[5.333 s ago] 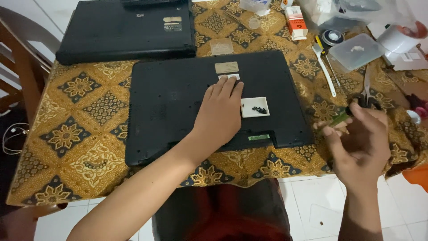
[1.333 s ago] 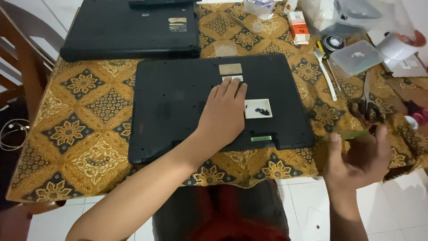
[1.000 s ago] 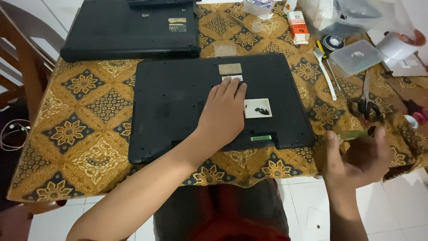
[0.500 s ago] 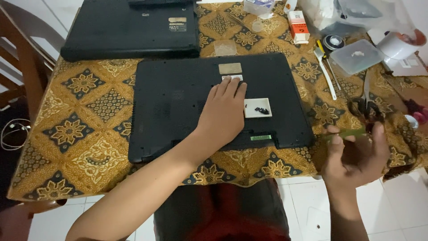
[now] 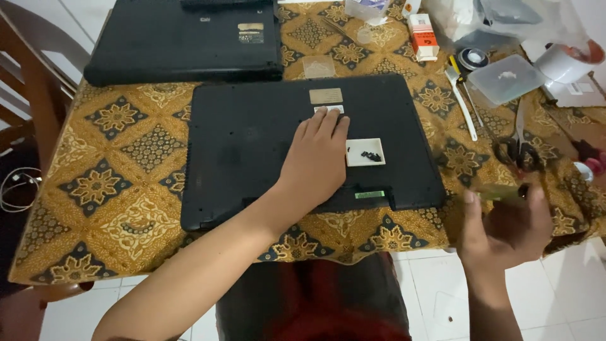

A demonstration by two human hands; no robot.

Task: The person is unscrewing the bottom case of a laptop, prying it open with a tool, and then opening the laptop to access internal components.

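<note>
Item: black laptop base (image 5: 265, 145), underside up on the table (image 5: 107, 183), long axis left to right. My left hand (image 5: 315, 155) lies flat on it, fingers spread and empty, just left of the small white tray (image 5: 365, 152) of screws. My right hand (image 5: 508, 224), off the laptop's right edge, pinches a small green strip (image 5: 499, 191).

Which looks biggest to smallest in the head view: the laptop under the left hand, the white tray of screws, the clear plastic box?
1. Laptop, by far the largest.
2. Clear plastic box.
3. White tray of screws, smallest, though it lies nearer the camera.
</note>
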